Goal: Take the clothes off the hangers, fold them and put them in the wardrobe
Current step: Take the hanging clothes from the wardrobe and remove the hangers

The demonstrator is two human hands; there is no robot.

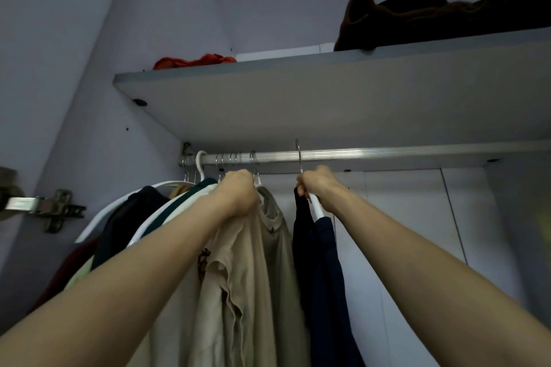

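Note:
A metal rail (pixel 372 154) runs under the wardrobe shelf (pixel 328 92). Several garments hang from it on hangers. My left hand (pixel 237 191) grips the top of a beige shirt (pixel 253 271) at its hanger, just below the rail. My right hand (pixel 317 186) holds the white hanger (pixel 315 207) of a dark navy garment (pixel 322 271); that hanger's metal hook (pixel 298 155) sits over the rail. To the left hang more clothes (pixel 140 211) in dark, green and white, on white hangers.
On the shelf lie a red cloth (pixel 196 61) at the left and a dark brown pile (pixel 432 18) at the right. A door hinge (pixel 50 208) juts out at the far left. The wardrobe's back panel (pixel 402 217) shows behind the navy garment.

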